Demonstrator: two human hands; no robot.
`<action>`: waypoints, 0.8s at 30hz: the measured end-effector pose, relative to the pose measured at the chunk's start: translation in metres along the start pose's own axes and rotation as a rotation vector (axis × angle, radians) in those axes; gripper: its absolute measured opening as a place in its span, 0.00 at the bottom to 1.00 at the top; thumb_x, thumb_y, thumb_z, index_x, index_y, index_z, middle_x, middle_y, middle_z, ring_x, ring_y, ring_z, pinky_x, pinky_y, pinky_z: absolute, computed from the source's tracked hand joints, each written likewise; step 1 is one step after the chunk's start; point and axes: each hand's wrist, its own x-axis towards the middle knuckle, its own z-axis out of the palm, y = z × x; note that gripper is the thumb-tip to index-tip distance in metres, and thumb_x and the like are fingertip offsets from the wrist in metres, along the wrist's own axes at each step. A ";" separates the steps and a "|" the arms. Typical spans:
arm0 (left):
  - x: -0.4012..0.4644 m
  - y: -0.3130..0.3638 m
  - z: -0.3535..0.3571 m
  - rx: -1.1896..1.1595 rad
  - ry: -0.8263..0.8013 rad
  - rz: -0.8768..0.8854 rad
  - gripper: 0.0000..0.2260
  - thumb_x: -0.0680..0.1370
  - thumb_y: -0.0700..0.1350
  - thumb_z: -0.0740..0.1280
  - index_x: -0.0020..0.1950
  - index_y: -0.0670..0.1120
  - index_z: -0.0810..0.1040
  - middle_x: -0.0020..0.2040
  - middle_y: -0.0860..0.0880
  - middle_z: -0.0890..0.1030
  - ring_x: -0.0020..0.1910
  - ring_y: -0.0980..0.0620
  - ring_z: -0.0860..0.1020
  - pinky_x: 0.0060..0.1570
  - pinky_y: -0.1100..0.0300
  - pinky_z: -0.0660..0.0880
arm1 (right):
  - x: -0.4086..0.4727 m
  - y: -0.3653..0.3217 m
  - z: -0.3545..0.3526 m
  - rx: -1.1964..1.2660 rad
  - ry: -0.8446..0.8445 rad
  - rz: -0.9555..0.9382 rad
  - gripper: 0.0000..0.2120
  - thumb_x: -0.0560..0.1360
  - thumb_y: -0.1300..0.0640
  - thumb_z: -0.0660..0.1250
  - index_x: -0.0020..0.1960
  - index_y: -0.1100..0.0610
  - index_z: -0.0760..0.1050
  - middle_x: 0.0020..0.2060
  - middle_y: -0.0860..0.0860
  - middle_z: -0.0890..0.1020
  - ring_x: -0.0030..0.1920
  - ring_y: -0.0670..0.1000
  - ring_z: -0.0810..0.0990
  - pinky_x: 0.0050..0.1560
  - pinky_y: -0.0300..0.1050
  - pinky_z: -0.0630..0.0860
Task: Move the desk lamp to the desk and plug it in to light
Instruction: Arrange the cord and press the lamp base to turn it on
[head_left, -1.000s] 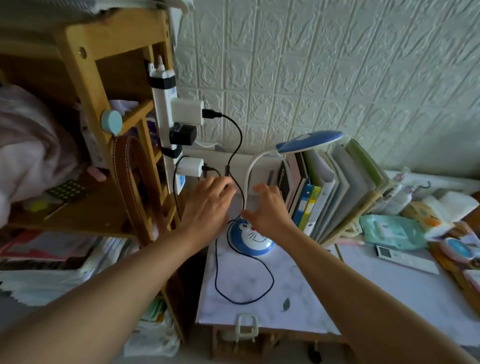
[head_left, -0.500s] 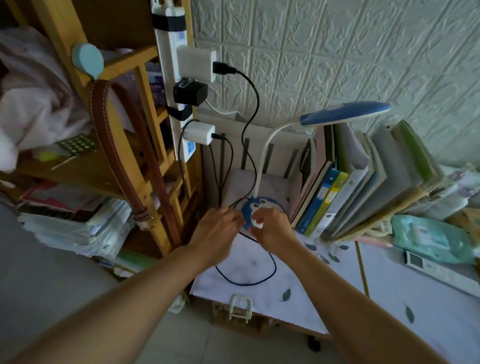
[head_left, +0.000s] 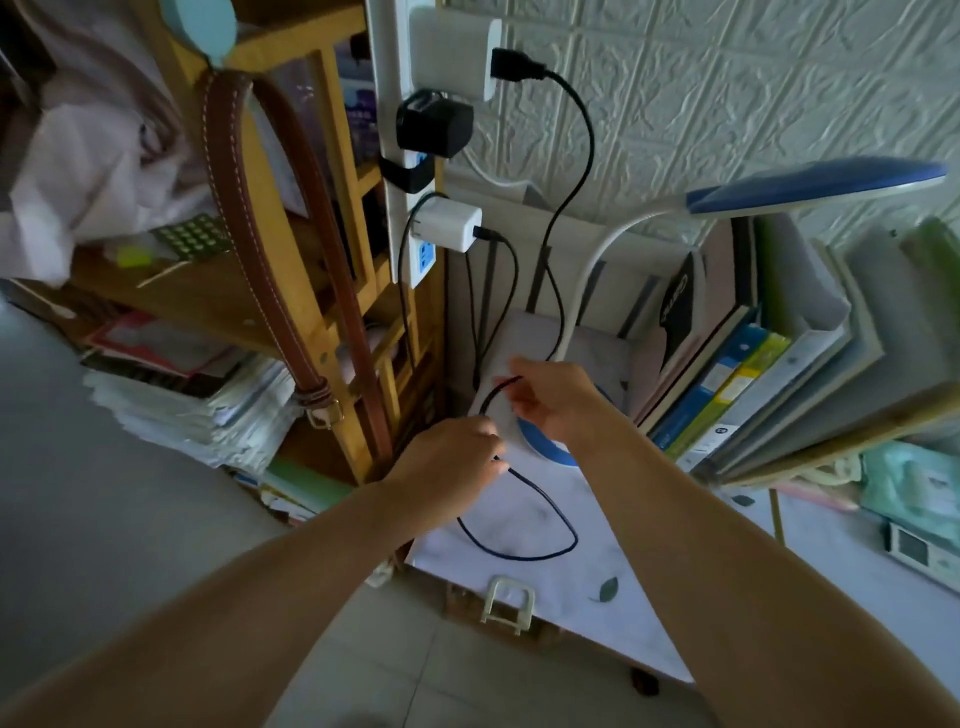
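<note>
The desk lamp stands on the marble-patterned desk (head_left: 561, 587): blue flat head (head_left: 810, 189), white bent neck (head_left: 597, 260), round blue base (head_left: 550, 451) mostly hidden under my right hand. My right hand (head_left: 553, 402) pinches the free end of a thin black cable (head_left: 519, 540) just above the base. My left hand (head_left: 449, 462) grips the same cable lower down, left of the base; the cable loops on over the desk top. A white power strip (head_left: 402, 156) hangs upright on the wooden shelf post, holding several adapters.
A wooden shelf (head_left: 291, 218) with a brown bag strap (head_left: 244, 208), cloth and stacked papers stands left of the desk. Books and folders (head_left: 769, 364) lean right of the lamp. Two more black cables (head_left: 571, 156) hang from the adapters behind the lamp. A remote (head_left: 919, 551) lies at far right.
The view has tilted down and moved closer. Both hands dropped from near the strip to the lamp base and took hold of the black cable, my right hand lifting its end.
</note>
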 end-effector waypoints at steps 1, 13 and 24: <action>-0.002 -0.004 -0.004 0.021 0.013 -0.001 0.15 0.80 0.48 0.56 0.59 0.43 0.78 0.59 0.47 0.76 0.56 0.50 0.75 0.54 0.56 0.74 | -0.001 -0.003 0.005 0.048 -0.013 0.004 0.10 0.76 0.62 0.64 0.36 0.64 0.73 0.33 0.57 0.79 0.20 0.46 0.76 0.23 0.36 0.74; -0.027 -0.043 -0.042 0.328 0.128 -0.085 0.09 0.79 0.41 0.61 0.53 0.42 0.79 0.54 0.45 0.76 0.54 0.47 0.74 0.45 0.59 0.72 | -0.012 -0.017 0.060 0.272 -0.148 0.017 0.09 0.78 0.67 0.59 0.39 0.66 0.72 0.35 0.60 0.78 0.33 0.52 0.80 0.44 0.41 0.77; -0.032 -0.051 -0.008 0.260 -0.061 -0.082 0.09 0.75 0.34 0.62 0.53 0.41 0.78 0.52 0.44 0.76 0.50 0.46 0.76 0.43 0.55 0.75 | 0.009 0.026 0.055 0.030 -0.063 -0.035 0.08 0.75 0.69 0.63 0.38 0.62 0.74 0.37 0.57 0.79 0.35 0.51 0.81 0.41 0.43 0.79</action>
